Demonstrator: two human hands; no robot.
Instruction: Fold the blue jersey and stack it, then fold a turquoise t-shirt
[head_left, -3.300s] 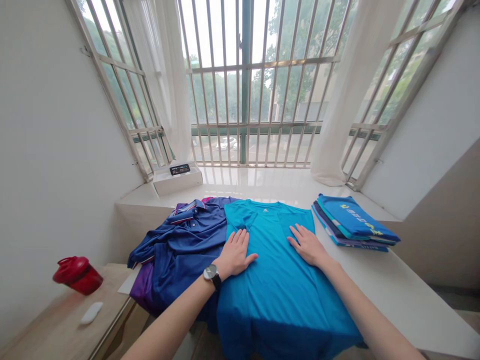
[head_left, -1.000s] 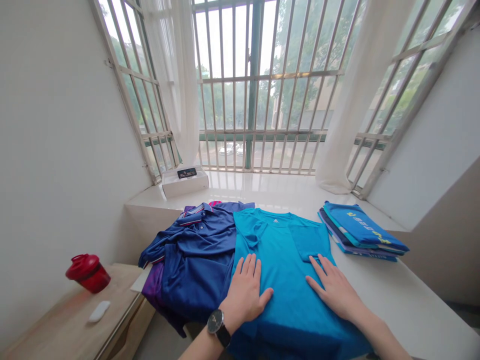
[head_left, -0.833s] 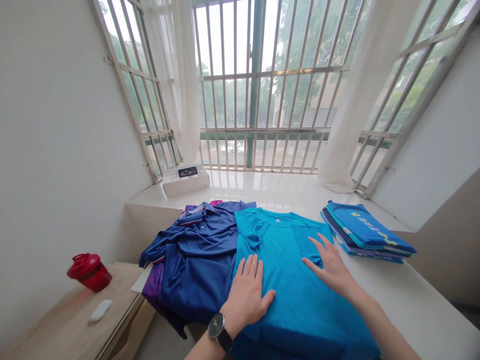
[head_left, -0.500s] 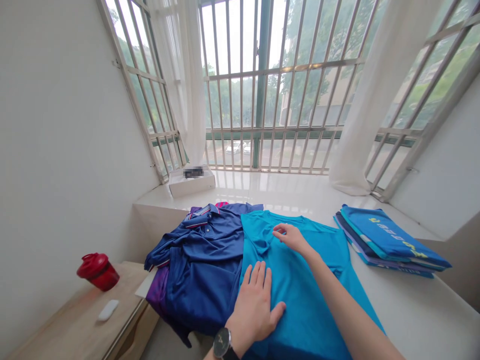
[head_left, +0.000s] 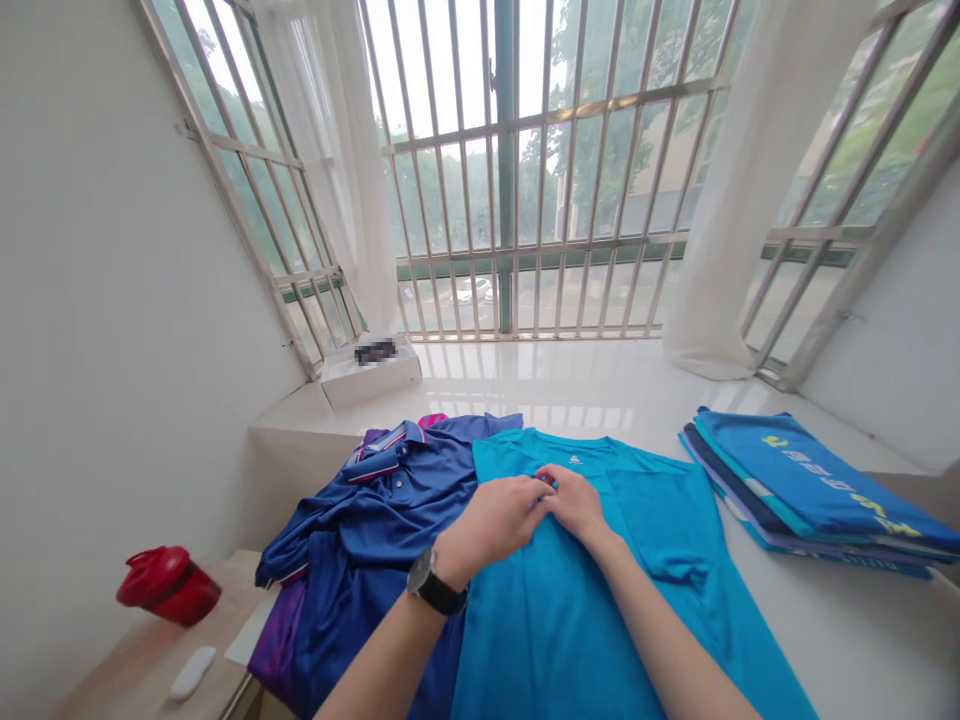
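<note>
A turquoise T-shirt (head_left: 570,610) lies spread out in front of me, with a small white mark below its neckline. Over its upper middle, my left hand (head_left: 504,518) and my right hand (head_left: 576,502) meet at the fingertips. Both have their fingers closed in a pinch; whether cloth or some small thing is between them is hidden. A black-strapped watch (head_left: 433,580) is on my left wrist. Beside the T-shirt on the left, a navy polo shirt (head_left: 382,540) with a striped collar lies loosely, partly over purple clothing (head_left: 277,630).
At the right lies a stack of folded shirts (head_left: 817,490), blue on top. A white box (head_left: 371,378) sits on the sill (head_left: 480,375) below the barred window. A red shaker bottle (head_left: 171,585) and a white mouse-like object (head_left: 192,673) rest on the wooden desk at lower left.
My left hand has lifted from lying flat on the T-shirt and moved up to my right hand, its fingers now closed. The bunched cloth at the T-shirt's upper left looks flatter. The view has shifted slightly.
</note>
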